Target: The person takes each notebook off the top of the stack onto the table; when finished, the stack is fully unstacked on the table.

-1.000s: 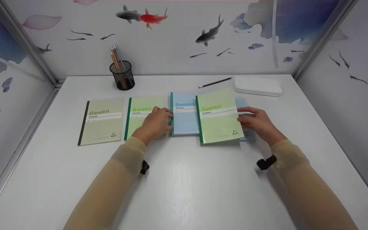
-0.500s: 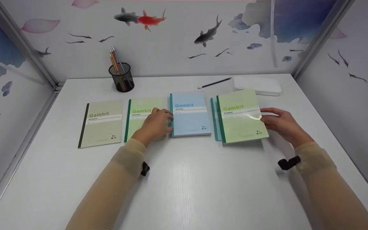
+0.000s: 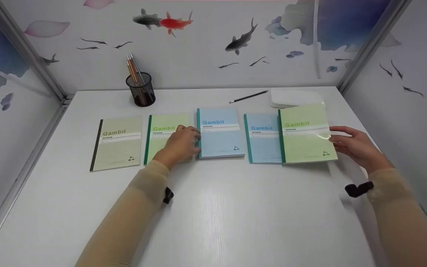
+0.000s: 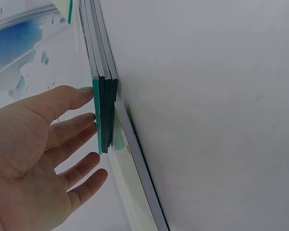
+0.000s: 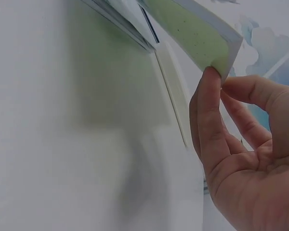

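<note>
My right hand pinches the right edge of a green notebook between thumb and fingers. In the right wrist view the held notebook is raised over the table, its shadow below. It overlaps the right side of a blue notebook in the head view. My left hand has its fingertips at the spine of a blue notebook that tops a stack; the left wrist view shows the stacked spines by the extended thumb and fingers. Beneath this hand another green notebook is partly covered.
A grey-beige notebook with a black spine lies at far left. Behind the row stand a mesh cup of pencils, a loose black pencil and a white case. Printed walls enclose the white table at back and sides.
My right hand has carried the green notebook rightward, off the blue stack and across the right blue notebook, uncovering most of it. My left hand has stayed at the stack.
</note>
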Demonstrator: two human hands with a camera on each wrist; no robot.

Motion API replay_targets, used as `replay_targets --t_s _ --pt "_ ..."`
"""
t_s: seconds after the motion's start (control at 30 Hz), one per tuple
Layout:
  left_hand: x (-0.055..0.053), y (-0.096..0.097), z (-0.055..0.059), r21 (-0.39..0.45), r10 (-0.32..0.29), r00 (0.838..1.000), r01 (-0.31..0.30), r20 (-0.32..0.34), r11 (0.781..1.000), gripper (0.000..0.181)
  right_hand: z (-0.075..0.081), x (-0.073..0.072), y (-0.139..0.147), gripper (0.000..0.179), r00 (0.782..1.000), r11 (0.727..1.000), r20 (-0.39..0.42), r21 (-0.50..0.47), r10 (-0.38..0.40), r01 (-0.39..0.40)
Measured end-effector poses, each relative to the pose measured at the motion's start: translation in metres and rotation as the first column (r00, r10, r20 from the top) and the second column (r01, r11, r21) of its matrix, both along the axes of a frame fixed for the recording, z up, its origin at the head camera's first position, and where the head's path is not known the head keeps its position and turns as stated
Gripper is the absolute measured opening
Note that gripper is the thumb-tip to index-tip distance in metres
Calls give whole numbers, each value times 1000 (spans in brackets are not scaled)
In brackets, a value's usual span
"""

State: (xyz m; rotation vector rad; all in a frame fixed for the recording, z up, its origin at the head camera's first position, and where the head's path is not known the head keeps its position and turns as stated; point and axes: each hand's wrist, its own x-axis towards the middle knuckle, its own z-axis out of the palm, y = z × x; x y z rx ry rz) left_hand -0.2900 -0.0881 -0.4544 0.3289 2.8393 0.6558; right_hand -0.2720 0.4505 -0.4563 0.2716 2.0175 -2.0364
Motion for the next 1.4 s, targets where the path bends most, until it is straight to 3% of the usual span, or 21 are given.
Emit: replay_targets --t_s 0.33,0.5,0.6,0.67,0.77,0.87,0.93,1.4 --pt "2 2 0 26 21 1000 -22 17 999 46 -5 7 31 30 999 999 44 45 -21 19" --pt "3 2 0 22 16 1000 -16 18 1000 46 -7 6 39 30 998 991 63 136 -9 0" --pt "3 2 -1 18 12 1000 -12 15 1000 45 -9 5 39 40 998 970 70 242 6 -23" --pt "3 3 -1 18 12 1000 -13 13 1000 45 -10 4 38 53 998 938 67 345 16 -38" --pt "2 3 0 12 11 1000 -11 8 1000 44 -13 3 34 66 998 855 45 517 34 -52" --pt "1 3 1 -14 9 1000 -9 0 1000 44 -15 1 28 65 999 769 16 638 46 -45" --pt "1 3 1 -27 6 1000 -6 0 1000 45 -14 0 24 63 999 731 9 681 47 -41" --pt "1 2 4 -2 2 1000 -2 6 1000 46 -15 -3 16 59 996 597 17 800 92 -69"
